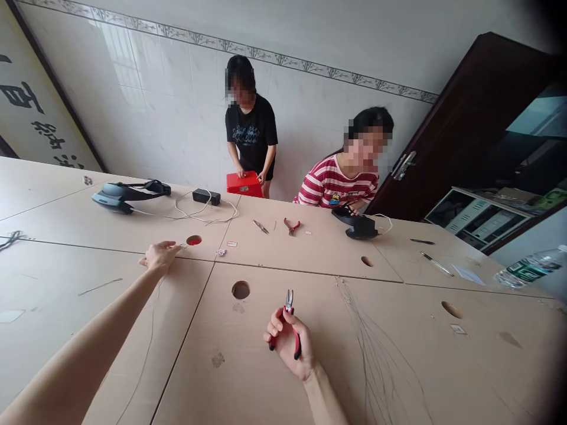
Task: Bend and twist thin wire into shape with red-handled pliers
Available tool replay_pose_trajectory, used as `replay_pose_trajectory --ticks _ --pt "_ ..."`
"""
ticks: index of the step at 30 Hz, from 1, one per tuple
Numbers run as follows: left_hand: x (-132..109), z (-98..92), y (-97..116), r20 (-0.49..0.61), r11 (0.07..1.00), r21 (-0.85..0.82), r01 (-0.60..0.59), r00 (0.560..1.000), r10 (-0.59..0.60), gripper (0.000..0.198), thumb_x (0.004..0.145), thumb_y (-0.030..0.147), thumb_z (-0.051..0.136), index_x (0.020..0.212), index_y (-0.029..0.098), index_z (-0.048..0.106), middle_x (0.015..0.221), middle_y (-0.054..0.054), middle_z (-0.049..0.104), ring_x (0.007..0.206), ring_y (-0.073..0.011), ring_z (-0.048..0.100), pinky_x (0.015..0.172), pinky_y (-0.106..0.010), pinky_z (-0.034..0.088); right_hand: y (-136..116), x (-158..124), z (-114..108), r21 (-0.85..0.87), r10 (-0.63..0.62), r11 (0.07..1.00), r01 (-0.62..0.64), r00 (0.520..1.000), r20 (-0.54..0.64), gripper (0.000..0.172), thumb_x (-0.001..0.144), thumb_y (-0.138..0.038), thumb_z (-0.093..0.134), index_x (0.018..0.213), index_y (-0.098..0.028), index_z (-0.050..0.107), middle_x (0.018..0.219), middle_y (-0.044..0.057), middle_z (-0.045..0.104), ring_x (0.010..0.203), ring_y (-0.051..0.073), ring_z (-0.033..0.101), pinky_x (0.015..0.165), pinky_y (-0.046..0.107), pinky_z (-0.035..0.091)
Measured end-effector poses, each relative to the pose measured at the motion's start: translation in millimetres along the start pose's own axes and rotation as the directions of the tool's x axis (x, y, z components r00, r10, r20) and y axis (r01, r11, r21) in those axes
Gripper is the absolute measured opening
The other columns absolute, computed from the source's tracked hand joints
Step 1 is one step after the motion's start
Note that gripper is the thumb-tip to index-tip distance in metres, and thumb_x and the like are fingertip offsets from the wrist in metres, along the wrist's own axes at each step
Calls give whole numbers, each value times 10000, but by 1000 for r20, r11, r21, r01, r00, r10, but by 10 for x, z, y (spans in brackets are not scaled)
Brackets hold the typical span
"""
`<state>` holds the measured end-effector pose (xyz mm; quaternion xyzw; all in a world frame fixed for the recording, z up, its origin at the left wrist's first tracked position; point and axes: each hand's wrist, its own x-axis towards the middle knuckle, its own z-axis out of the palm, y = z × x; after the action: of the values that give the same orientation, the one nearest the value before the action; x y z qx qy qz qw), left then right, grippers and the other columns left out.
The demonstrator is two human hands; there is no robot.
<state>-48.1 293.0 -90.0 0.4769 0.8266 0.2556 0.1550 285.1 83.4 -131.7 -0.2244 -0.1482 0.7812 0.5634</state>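
My right hand (pixel 289 345) is closed around red-handled pliers (pixel 289 307), their jaws pointing up and away over the beige table (pixel 283 378). My left arm stretches far forward; my left hand (pixel 159 255) rests on the table, fingers curled, beside a round hole (pixel 194 240). What its fingertips pinch, if anything, is too small to make out. A thin wire (pixel 146 348) runs along the table under my left arm. A bundle of thin wires (pixel 376 354) lies to the right of my right hand.
Across the table a person in a striped shirt (pixel 339 183) sits by a black headset (pixel 358 225); another in black (pixel 251 133) holds a red box (pixel 244 183). Second pliers (pixel 291 225), tweezers (pixel 260 226), a headset (pixel 121 193), a black adapter (pixel 206 196), pens, a bottle (pixel 529 268).
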Motion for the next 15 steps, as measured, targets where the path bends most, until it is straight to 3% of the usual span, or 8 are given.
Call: replay_pose_trajectory --ticks 6,10,12,15 --pt "-211 -112 148 -14 997 7 -79 997 79 351 929 415 563 1133 135 619 1118 -70 645 1023 -248 622 924 -464 483 -2 9 -22 -3 1 1000 -1 1000 2 190 754 -334 748 770 -176 642 616 -54 412 588 98 372 649 276 381" --pt "-469 -92 457 -3 979 26 -204 979 204 327 934 391 563 1131 136 618 1138 -78 638 1019 -240 624 900 -455 506 -13 21 -40 -2 1 1000 -1 1000 -7 205 747 -342 748 777 -176 632 625 -55 416 581 97 379 652 283 387" --pt "-691 24 672 42 945 21 -326 945 325 312 937 386 559 1105 133 630 1129 -71 644 1024 -241 625 911 -452 500 -13 26 -33 1 -4 1000 4 1000 -19 206 740 -339 750 770 -176 626 621 -55 416 584 98 385 654 283 392" --pt "-1185 354 981 139 853 -17 -522 843 519 287 932 385 566 1054 138 644 1110 -77 653 1063 -241 607 946 -477 470 0 19 -5 0 -23 1000 23 998 -61 206 719 -324 755 753 -177 615 608 -56 411 582 101 393 649 284 396"
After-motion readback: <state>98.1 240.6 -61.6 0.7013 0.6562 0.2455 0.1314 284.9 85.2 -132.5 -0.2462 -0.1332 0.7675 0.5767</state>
